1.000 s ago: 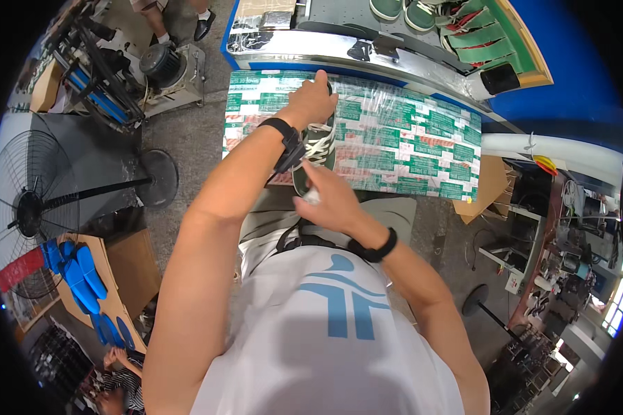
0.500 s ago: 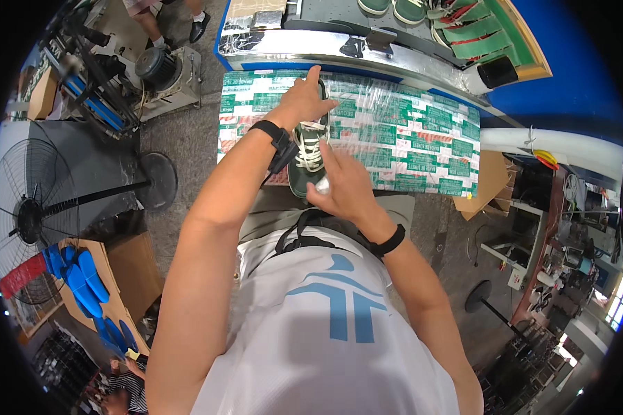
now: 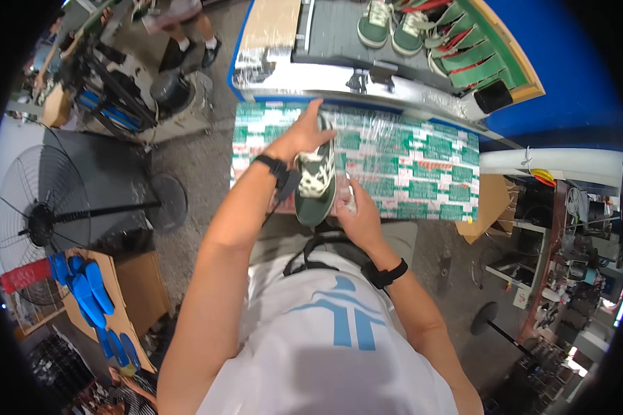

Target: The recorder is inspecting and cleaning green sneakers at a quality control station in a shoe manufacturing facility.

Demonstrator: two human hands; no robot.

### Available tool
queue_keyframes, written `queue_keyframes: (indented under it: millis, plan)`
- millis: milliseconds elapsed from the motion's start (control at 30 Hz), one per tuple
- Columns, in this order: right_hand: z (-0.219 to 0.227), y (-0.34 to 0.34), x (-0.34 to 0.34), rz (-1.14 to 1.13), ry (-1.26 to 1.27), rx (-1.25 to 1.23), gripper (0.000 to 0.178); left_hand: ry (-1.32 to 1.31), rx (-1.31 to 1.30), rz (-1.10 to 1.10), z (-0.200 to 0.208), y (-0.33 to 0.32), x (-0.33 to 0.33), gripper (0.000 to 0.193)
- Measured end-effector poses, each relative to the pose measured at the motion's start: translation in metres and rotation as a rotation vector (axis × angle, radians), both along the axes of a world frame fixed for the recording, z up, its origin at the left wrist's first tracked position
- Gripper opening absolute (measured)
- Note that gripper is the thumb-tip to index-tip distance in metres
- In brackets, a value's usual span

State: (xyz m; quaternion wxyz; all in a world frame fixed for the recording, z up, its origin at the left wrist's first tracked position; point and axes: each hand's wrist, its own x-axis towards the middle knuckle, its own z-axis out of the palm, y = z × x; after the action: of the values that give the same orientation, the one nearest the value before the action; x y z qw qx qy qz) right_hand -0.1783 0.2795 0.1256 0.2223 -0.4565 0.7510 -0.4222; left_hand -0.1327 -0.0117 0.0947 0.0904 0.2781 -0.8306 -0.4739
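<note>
A dark green sneaker (image 3: 316,207) with pale laces and a light sole edge lies lengthwise before me, toe toward my body. My left hand (image 3: 306,133) grips its far end, fingers closed around the heel and collar. Just right of the toe, my right hand (image 3: 361,220) is apart from the sneaker. Its fingers are closed on a small whitish item (image 3: 351,196), blurred and too small to name. Beneath lies a worktop (image 3: 422,162) wrapped in green and white printed tape.
Beyond the worktop, a conveyor with a metal edge (image 3: 311,77) carries a pair of green sneakers (image 3: 392,33). At its right stands a rack of green pieces (image 3: 477,52). A fan (image 3: 40,218) and blue insoles (image 3: 90,283) are on the left. Someone's legs (image 3: 194,38) show at far left.
My right hand has drawn away from the sneaker to the right, with the whitish item in it. The sneaker's toe sits closer to me and appears raised. My left hand keeps its hold.
</note>
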Motion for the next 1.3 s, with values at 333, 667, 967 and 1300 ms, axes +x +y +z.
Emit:
queue_keyframes:
  millis: [333, 667, 967, 1300]
  plan:
    - [-0.015, -0.036, 0.031, 0.167, -0.234, 0.105, 0.062, 0.201, 0.937, 0.632, -0.003, 0.059, 0.111, 0.057]
    - [-0.076, -0.032, -0.151, -0.170, 0.465, 0.034, 0.057, 0.299, 0.031, 0.364, 0.100, -0.086, 0.046, 0.048]
    - [-0.088, -0.025, -0.158, -0.180, 0.593, 0.012, 0.048, -0.135, -0.526, 0.127, 0.075, -0.346, -0.103, 0.078]
    - [-0.087, -0.026, -0.169, -0.149, 0.556, 0.042, 0.047, -0.051, -0.441, 0.064, 0.038, -0.221, -0.330, 0.070]
